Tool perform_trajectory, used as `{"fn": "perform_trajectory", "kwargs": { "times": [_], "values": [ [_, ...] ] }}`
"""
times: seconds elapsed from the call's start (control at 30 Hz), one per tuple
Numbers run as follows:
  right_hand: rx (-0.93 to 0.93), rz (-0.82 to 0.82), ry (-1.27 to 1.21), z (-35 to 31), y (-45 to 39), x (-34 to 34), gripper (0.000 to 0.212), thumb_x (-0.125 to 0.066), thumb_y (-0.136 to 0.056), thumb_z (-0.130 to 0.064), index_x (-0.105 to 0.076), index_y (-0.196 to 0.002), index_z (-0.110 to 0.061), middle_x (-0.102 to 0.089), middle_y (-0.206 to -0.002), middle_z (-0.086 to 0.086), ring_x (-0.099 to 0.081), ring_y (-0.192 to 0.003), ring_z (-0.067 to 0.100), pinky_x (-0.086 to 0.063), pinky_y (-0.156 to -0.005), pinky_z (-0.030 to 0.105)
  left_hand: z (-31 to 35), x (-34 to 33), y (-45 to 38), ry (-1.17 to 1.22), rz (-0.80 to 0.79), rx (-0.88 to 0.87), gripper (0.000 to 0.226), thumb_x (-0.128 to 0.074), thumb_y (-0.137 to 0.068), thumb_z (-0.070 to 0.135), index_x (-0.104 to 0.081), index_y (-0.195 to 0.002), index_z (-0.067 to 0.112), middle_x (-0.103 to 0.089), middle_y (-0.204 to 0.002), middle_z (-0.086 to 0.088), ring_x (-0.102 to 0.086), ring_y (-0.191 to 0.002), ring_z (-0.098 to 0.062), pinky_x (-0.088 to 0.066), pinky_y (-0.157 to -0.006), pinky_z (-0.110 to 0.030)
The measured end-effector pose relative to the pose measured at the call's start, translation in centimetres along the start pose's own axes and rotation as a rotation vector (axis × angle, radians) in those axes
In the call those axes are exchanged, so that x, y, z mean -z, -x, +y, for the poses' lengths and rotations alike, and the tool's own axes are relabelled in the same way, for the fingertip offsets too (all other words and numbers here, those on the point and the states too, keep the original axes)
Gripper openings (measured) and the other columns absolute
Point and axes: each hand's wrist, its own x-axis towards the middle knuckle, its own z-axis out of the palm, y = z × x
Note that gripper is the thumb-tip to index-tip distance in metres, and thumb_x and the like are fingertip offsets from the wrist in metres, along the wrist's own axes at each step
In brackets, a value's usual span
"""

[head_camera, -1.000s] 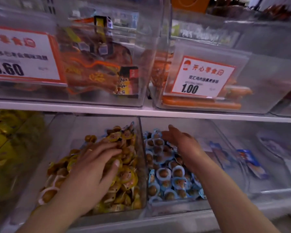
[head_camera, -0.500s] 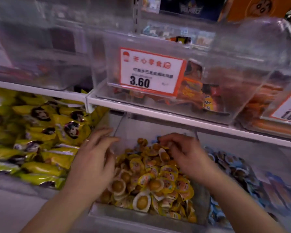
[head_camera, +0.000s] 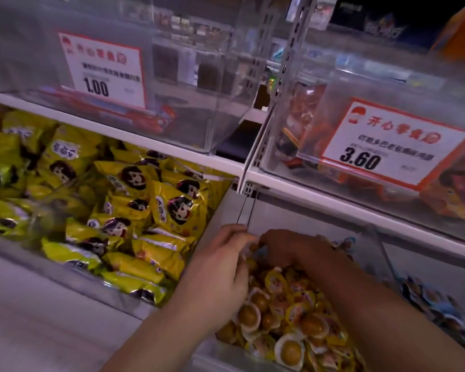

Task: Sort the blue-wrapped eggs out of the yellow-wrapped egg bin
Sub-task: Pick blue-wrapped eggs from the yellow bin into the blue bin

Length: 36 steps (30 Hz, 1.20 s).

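The clear bin (head_camera: pixel 226 353) at the lower middle holds a heap of yellow-wrapped eggs (head_camera: pixel 287 318). Both hands reach into its far end and meet there. My left hand (head_camera: pixel 220 267) comes in from the left with bent fingers, its tips buried among the wrappers. My right hand (head_camera: pixel 293 248) arches over the pile from the right, fingers curled down. A blue-wrapped egg (head_camera: pixel 262 251) shows as a small patch under the right fingertips, between the two hands. The neighbouring bin at the far right holds blue-wrapped eggs (head_camera: pixel 427 299).
A bin of yellow snack bags (head_camera: pixel 134 210) fills the left. The white shelf edge (head_camera: pixel 320 194) and clear upper bins with price cards 1.00 (head_camera: pixel 102 71) and 3.60 (head_camera: pixel 387 149) hang just above the hands. A clear divider wall (head_camera: pixel 381 251) separates the egg bins.
The view has swung left. My right hand left the blue egg bin, moved into the yellow bin and curled down; my left hand slid to the back to meet it.
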Motion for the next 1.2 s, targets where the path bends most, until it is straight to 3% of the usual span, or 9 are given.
{"fn": "perform_trajectory", "kwargs": {
  "times": [0.23,0.4,0.63,0.7,0.77,0.87,0.97,1.07,1.2],
  "values": [
    [0.057,0.217,-0.02,-0.7,-1.5,-1.4,0.037,-0.063,-0.086,-0.036,-0.061,-0.117,-0.017,-0.064,-0.119,0.01,-0.062,-0.108,0.03,-0.052,-0.09,0.039,0.1,-0.2,0.2,0.016,-0.001,-0.003,0.037,-0.046,-0.096,0.018,-0.057,-0.127,0.035,-0.036,-0.141,0.025,-0.054,-0.117,-0.006,-0.048,-0.097,-0.032],
    [0.093,0.399,-0.559,0.6,0.0,-0.2,0.026,-0.069,-0.087,-0.011,-0.071,-0.112,-0.01,-0.067,-0.122,0.013,-0.066,-0.108,0.027,-0.053,-0.094,0.036,0.3,0.0,0.1,0.047,0.086,-0.009,0.039,-0.052,-0.092,0.012,-0.06,-0.123,0.034,-0.041,-0.135,0.026,-0.048,-0.12,0.002,-0.039,-0.101,-0.015],
    [-0.015,0.545,-1.21,3.0,8.7,1.3,0.014,-0.066,-0.083,0.003,-0.076,-0.09,-0.006,-0.073,-0.111,0.006,-0.07,-0.095,0.015,-0.054,-0.084,0.027,4.4,-2.4,0.5,0.192,0.276,-0.19,0.023,-0.046,-0.095,0.031,-0.061,-0.111,0.036,-0.055,-0.113,0.024,-0.057,-0.105,0.0,-0.045,-0.085,-0.015],
    [0.062,0.683,-1.178,2.0,12.0,0.3,0.019,-0.065,-0.09,-0.002,-0.074,-0.1,-0.016,-0.075,-0.099,0.004,-0.072,-0.089,0.013,-0.054,-0.079,0.021,6.1,-4.2,1.2,0.427,0.156,0.046,0.028,-0.047,-0.092,0.055,-0.058,-0.115,0.044,-0.061,-0.11,0.025,-0.061,-0.1,0.004,-0.047,-0.084,-0.018],
    [0.184,0.748,-1.063,0.5,15.0,-1.0,0.024,-0.063,-0.095,-0.01,-0.069,-0.109,-0.029,-0.074,-0.094,-0.01,-0.069,-0.088,0.0,-0.05,-0.076,0.012,7.5,-5.6,1.1,0.902,0.018,0.512,0.046,-0.052,-0.085,0.073,-0.064,-0.114,0.04,-0.071,-0.109,0.014,-0.07,-0.097,-0.008,-0.055,-0.084,-0.036],
    [0.369,0.571,-0.835,-1.3,17.1,-2.9,0.022,-0.051,-0.102,-0.028,-0.059,-0.116,-0.043,-0.064,-0.111,-0.034,-0.058,-0.106,-0.013,-0.04,-0.086,0.005,7.7,-6.7,0.4,1.535,-0.064,0.847,0.038,-0.059,-0.092,0.049,-0.072,-0.113,0.019,-0.076,-0.107,-0.008,-0.074,-0.095,-0.023,-0.06,-0.07,-0.04],
    [0.399,0.436,-1.011,-0.7,16.6,-2.5,0.027,-0.044,-0.099,-0.036,-0.065,-0.115,-0.043,-0.065,-0.117,-0.032,-0.057,-0.114,-0.011,-0.039,-0.093,0.006,6.7,-6.2,0.0,1.591,0.095,0.905,0.025,-0.057,-0.098,0.023,-0.07,-0.114,0.008,-0.076,-0.09,-0.012,-0.073,-0.071,-0.024,-0.058,-0.06,-0.035],
    [0.158,0.646,-1.24,1.2,12.7,-0.6,0.031,-0.047,-0.097,-0.015,-0.076,-0.099,-0.027,-0.078,-0.098,-0.005,-0.071,-0.1,0.013,-0.053,-0.091,0.029,5.7,-5.4,0.1,1.439,0.166,0.931,0.02,-0.049,-0.1,0.01,-0.066,-0.111,0.007,-0.064,-0.068,-0.016,-0.05,-0.046,-0.021,-0.033,-0.037,-0.022],
    [0.224,0.369,-0.601,0.9,5.2,-0.5,0.027,-0.056,-0.095,-0.01,-0.073,-0.115,-0.016,-0.073,-0.116,0.005,-0.067,-0.108,0.019,-0.05,-0.098,0.033,5.5,-5.0,0.7,1.322,0.106,0.912,0.023,-0.044,-0.1,0.006,-0.066,-0.107,0.007,-0.062,-0.07,-0.016,-0.044,-0.044,-0.021,-0.027,-0.039,-0.021]
  ]
}}
